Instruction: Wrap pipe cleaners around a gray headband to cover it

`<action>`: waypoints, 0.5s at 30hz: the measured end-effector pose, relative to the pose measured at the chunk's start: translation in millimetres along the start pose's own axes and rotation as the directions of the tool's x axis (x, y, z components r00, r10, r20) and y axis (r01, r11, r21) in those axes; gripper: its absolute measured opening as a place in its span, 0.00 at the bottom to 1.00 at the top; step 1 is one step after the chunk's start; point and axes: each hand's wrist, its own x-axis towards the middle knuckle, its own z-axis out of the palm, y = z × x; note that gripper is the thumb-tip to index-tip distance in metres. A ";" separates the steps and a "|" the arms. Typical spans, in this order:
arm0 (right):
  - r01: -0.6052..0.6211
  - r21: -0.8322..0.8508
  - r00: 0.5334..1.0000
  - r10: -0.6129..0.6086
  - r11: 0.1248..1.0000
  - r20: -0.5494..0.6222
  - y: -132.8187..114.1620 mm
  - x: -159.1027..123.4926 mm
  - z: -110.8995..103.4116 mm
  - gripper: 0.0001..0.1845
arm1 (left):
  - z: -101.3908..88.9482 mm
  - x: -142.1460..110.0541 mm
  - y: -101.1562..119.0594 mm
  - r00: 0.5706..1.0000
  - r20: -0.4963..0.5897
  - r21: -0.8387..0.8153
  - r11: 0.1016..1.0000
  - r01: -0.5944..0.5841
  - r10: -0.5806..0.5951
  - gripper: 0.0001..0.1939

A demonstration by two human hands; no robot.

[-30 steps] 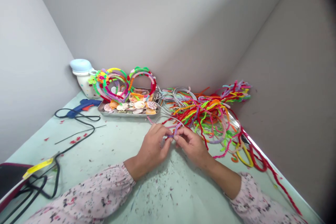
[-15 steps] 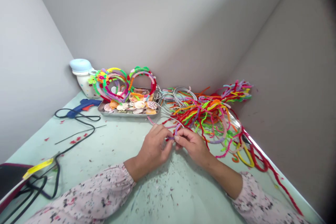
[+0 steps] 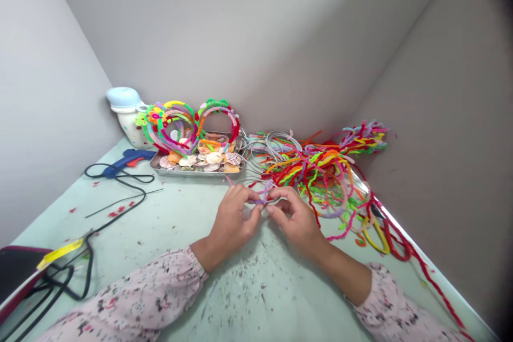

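From my end: left hand (image 3: 234,216) pinching the thin purple fuzzy pipe cleaner (image 3: 266,192) at the fingertips; right hand (image 3: 298,222) has thumb and forefinger curled beside it, can't tell if they grip. It's between both hands, mid-width over the pale green tabletop (image 3: 256,288), toward the far edge, just left of the multicoloured fuzzy-stem pile (image 3: 326,165). Step looks like bending or twisting; next move, I'd judge, calls for a firm two-sided pinch near the bend.

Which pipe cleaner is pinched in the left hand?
The purple pipe cleaner, bent upward between the left hand and the right hand. Being held sets it apart from those in the multicoloured pile lying beyond.
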 end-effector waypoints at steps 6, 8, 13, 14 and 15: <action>0.163 -0.102 0.986 -0.165 0.981 -0.010 -2.2 -3.1 0.1 0.07 | 0.1 0.9 -1.7 0.998 -0.009 -0.010 0.998 0.067 -0.068 0.03; 0.190 -0.140 0.981 -0.193 0.972 -0.009 -3.1 -3.3 -0.2 0.08 | 0.0 0.4 -1.3 0.998 0.001 -0.013 0.998 0.064 -0.064 0.03; 0.276 -0.219 0.959 -0.284 0.936 -0.006 -3.0 -1.3 -1.3 0.08 | 0.1 0.0 -0.4 0.998 0.011 -0.011 0.998 0.067 -0.067 0.03; 0.293 -0.227 0.953 -0.302 0.929 -0.005 -2.7 -0.9 -1.4 0.09 | 0.1 0.0 -0.2 0.998 0.012 -0.010 0.998 0.065 -0.065 0.03; 0.306 -0.234 0.949 -0.316 0.923 -0.004 -2.4 -0.5 -1.4 0.09 | 0.1 0.0 -0.1 0.998 0.014 -0.009 0.998 0.061 -0.061 0.03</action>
